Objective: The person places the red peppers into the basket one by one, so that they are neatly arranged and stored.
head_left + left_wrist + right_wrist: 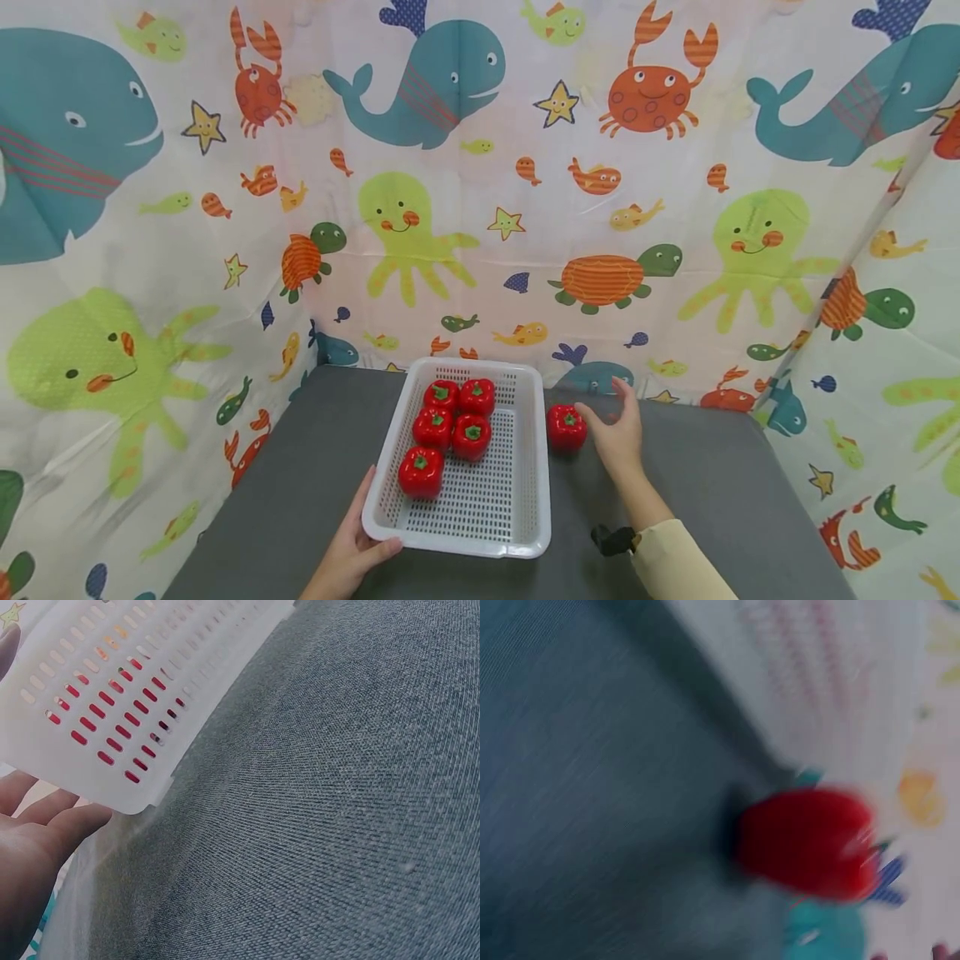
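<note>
A white plastic basket (517,492) with slotted walls stands on the grey table, with several red bell peppers (422,472) inside, mostly along its left side. My left hand (348,546) holds the basket's near left corner, thumb at the rim and fingers along the outside. In the left wrist view, the fingers (82,823) touch the basket's corner. Just right of the basket, another red bell pepper (567,427) sits on the table. Beside it is my right hand (618,433), fingers spread and holding nothing. The right wrist view is blurred but shows this bell pepper (806,844) apart from the fingers.
The grey table (705,500) extends to both sides of the basket. A curtain (480,167) printed with sea animals encloses the back and sides. A black strap device (611,540) is on the right wrist by a cream sleeve (678,558).
</note>
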A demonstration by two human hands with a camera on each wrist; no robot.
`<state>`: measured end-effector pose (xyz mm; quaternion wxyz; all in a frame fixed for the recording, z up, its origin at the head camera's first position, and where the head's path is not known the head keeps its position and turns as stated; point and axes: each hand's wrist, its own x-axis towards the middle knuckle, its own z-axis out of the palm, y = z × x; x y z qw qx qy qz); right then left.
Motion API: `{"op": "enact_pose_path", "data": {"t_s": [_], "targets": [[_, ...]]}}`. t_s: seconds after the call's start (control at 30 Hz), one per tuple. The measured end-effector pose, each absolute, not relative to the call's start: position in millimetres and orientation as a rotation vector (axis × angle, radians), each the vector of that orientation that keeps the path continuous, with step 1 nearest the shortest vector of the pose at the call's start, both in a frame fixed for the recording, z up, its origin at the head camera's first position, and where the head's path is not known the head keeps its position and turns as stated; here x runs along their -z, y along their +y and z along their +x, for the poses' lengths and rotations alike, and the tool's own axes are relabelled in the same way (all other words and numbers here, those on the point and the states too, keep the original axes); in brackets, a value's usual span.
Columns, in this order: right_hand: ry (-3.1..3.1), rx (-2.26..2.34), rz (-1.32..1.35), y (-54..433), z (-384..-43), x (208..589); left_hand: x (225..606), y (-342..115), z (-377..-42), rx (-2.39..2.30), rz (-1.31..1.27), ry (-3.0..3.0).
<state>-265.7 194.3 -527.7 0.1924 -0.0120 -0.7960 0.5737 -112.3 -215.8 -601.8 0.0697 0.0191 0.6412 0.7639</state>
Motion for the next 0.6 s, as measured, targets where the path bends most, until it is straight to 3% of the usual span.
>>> {"op": "enact_pose_path", "data": {"t_s": [0.23,0.6], "targets": [[-2.575,-1.759,0.065,214.8,-281.8,563.5,597.2,-215.4,-110.4,-2.287,0.048,1.94],[-2.646,-1.927,0.152,213.5,-291.2,585.1,593.9,-214.2,-109.5,-2.266,0.042,1.923]]}}
